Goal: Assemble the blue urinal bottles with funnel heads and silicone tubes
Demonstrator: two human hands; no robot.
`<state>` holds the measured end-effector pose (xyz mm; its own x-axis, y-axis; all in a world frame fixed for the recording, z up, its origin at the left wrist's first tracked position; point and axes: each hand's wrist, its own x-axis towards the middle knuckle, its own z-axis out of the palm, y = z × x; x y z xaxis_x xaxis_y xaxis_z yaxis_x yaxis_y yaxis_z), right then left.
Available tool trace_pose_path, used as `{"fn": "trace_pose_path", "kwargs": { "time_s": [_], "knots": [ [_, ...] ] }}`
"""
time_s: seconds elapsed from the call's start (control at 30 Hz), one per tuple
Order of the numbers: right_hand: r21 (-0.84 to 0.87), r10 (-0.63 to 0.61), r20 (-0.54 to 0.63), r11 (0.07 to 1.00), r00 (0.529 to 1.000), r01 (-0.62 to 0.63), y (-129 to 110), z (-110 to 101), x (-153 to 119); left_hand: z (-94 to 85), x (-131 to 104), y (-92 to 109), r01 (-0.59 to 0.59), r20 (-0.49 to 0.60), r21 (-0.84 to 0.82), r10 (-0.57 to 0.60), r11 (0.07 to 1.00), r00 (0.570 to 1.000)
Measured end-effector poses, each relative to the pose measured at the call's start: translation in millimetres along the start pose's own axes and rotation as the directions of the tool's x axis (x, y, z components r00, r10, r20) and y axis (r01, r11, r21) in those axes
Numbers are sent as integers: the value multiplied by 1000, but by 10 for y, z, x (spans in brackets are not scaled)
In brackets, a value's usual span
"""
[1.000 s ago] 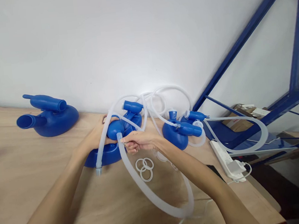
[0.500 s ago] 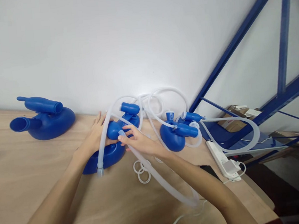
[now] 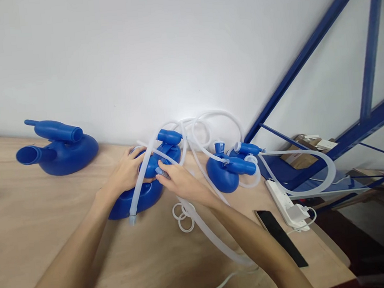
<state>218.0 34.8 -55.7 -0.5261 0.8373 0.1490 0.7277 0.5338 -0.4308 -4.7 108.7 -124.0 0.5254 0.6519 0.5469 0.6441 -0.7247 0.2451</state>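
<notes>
On the wooden table a blue plastic urinal bottle [image 3: 138,201] lies in front of me. My left hand [image 3: 123,171] is wrapped round its raised upper part from the left. My right hand [image 3: 182,180] is closed, thumb and fingers pinching the end fitting [image 3: 161,171] of a translucent hose [image 3: 208,234] against the right side of that part. Whether the fitting sits inside the bottle is hidden by my fingers. Another hose [image 3: 138,189] with a clear end piece [image 3: 132,220] hangs across the front of the bottle. Close behind is a second blue bottle [image 3: 169,138].
At the left stands another blue bottle [image 3: 68,157] without a hose. Bottles with hoses [image 3: 222,177] stand at the right. White rings [image 3: 185,225], a black phone [image 3: 281,237] and a power strip [image 3: 281,205] lie on the table. A blue metal rack [image 3: 308,57] rises beyond.
My right hand has pressed the hose fitting closer against the blue upper part, which has tilted. My view has shifted slightly, and more of the phone shows.
</notes>
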Motion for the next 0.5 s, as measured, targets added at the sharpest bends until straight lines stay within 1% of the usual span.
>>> {"fn": "trace_pose_path", "kwargs": {
  "time_s": [0.17, 0.27, 0.33, 0.4, 0.5],
  "knots": [
    [138, -96, 103, 987, 990, 82, 131, -106, 5, -17, 7, -3, 12, 4, -39, -11, 999, 1000],
    [151, -139, 156, 982, 978, 116, 160, -180, 36, -27, 4, -10, 40, 14, -44, -39, 998, 999],
    [148, -148, 166, 981, 975, 124, 163, -164, 42, -28, 1, -21, 74, 13, -38, -73, 997, 997],
    [144, -103, 129, 986, 986, 85, 135, -75, 21, -26, 2, -32, 87, 11, -43, -86, 995, 996],
    [84, 41, -23, 996, 999, -39, 9, 131, -61, -21, 6, -39, 79, 15, -64, -78, 995, 997]
  ]
}}
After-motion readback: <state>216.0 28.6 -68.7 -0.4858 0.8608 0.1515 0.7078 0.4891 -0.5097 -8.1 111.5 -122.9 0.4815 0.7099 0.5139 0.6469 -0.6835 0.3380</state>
